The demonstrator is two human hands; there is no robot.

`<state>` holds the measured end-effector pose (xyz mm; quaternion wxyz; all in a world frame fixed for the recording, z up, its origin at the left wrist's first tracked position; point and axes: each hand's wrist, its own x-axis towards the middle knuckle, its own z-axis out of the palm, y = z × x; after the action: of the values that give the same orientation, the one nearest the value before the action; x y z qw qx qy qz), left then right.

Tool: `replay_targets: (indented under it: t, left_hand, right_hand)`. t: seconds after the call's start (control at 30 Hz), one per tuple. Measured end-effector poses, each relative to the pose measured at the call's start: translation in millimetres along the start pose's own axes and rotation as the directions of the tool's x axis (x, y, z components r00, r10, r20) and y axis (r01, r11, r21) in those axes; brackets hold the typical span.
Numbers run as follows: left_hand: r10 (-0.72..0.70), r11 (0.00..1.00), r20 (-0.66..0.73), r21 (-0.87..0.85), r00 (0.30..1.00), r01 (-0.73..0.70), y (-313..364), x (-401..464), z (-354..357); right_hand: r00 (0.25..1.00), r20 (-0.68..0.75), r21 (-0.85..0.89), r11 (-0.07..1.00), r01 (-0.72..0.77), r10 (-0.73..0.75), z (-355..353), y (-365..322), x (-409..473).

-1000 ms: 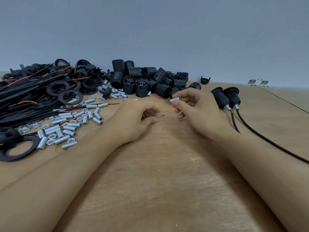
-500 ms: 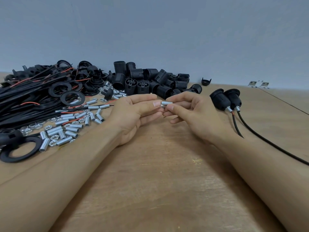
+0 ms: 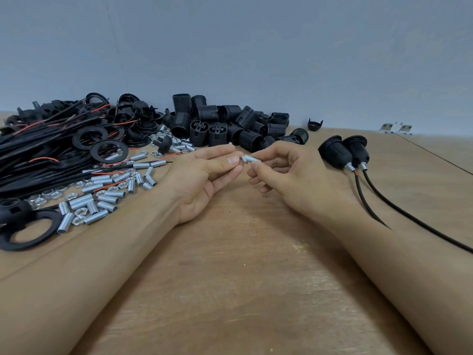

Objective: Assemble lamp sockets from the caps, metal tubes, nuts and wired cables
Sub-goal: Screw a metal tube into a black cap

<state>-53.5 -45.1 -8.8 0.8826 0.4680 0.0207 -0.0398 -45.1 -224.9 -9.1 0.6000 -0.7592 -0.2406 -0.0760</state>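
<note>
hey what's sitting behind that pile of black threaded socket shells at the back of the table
Behind the socket shells only the plain grey wall shows. The pile hides the strip of table at the wall's foot, so anything lying there cannot be seen. A lone black cap sits to the right, not behind.

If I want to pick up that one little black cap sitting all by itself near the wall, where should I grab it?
Pinch the small black plastic cap by its rounded dome sides, coming down from above. It seems to sit open side up on the wooden table, with thin prongs poking up from its rim, probably poor places to grip. Nothing stands close beside it, so fingers likely fit on both sides.
</note>
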Motion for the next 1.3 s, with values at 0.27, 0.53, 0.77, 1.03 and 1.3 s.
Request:
replay_targets:
  t: [0.27, 0.53, 0.77, 1.03, 1.3]
  left_hand:
    - [-0.011, 0.997, 0.027, 0.072, 1.0, 0.009, 0.2, 0.5, 0.0]
    - [0.025, 0.995, 0.1, 0.097, 0.995, -0.035, -0.6, -1.3, 1.3]
    - [0.066, 0.986, 0.085, 0.146, 0.994, -0.078, -2.2, -0.5, -0.7]
    - [0.053, 0.972, 0.103, 0.221, 0.993, -0.075, -3.0, -0.6, -0.6]
    - [0.052, 0.963, 0.12, 0.256, 0.991, -0.081, -1.7, -0.4, -1.4]
  right_hand:
    - [0.999, 0.049, 0.051, 0.999, -0.017, 0.015, 1.2, 0.4, -0.8]
    - [1.0, 0.015, 0.039, 0.999, -0.024, 0.023, 0.5, -4.8, -1.6]
    - [0.995, 0.003, -0.068, 0.993, 0.098, -0.098, -0.5, -5.9, -2.3]
    - [0.955, 0.03, -0.361, 0.888, 0.286, -0.295, -5.3, -3.9, -1.8]
    - [0.993, 0.025, -0.151, 0.982, 0.115, -0.112, -3.7, -4.2, -1.8]
